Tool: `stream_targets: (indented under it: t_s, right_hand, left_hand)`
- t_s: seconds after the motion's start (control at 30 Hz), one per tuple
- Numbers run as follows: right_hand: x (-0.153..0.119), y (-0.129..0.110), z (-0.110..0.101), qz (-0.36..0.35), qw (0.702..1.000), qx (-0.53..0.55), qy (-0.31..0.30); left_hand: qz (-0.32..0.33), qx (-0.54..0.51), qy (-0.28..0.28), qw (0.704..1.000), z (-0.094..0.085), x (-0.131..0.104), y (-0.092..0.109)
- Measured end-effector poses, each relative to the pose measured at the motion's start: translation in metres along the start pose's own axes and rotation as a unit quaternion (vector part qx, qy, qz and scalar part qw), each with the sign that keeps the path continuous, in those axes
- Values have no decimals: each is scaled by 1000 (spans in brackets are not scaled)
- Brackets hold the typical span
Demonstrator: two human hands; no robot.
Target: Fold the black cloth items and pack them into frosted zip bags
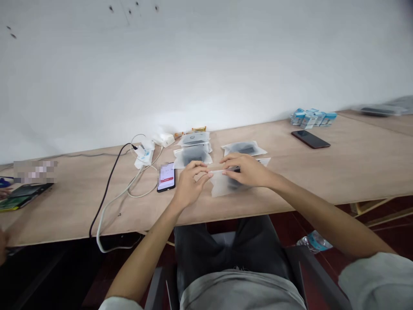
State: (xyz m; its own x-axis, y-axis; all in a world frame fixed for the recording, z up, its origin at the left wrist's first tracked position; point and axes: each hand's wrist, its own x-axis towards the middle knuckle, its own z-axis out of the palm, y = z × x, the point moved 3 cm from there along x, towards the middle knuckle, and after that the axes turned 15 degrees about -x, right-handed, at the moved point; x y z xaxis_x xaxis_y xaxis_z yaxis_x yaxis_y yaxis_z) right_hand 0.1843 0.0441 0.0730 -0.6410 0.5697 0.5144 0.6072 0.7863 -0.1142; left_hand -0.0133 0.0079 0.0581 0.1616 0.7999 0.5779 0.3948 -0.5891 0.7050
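Observation:
A frosted plastic pouch with a dark item inside lies on the table in front of me. My left hand pinches the upper left corner of this pouch between thumb and finger. Over its upper edge, my right hand grips the pouch with thumb and fingers, covering part of the dark item. Just beyond is another frosted pouch with a dark content. Several similar pouches are stacked behind my left hand.
On the wooden table are a lit phone, a power strip with cables, a dark phone and small blue-white boxes. A person's hand shows at far left. A plastic bottle lies below.

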Motion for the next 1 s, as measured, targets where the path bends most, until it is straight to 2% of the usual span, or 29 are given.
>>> stream_targets:
  t_s: [0.17,0.27,0.4,0.5,0.6,0.73,0.9,1.0]
  right_hand:
    - [3,-9,3,-25,999,3,25]
    - [2,-13,3,-35,999,13,37]
    - [0,-13,2,-24,998,28,52]
    - [-1,-11,3,1,999,27,38]
    - [1,-10,2,8,999,40,12]
    - [5,-11,-3,-28,997,68,0]
    - [9,-13,-8,-70,996,59,-6]
    - [5,-9,-12,-77,997,20,16]
  left_hand:
    - [6,-15,4,1000,5,-1,4]
    - [13,-33,25,999,7,-2,5]
    - [16,-38,39,998,10,-3,7]
    - [18,-33,31,999,11,-5,7]
    - [11,-32,52,998,10,-7,7]
    - [0,-25,81,996,12,-6,11]
    - [21,2,61,998,20,-4,20]
    - [40,42,64,996,19,-4,21]
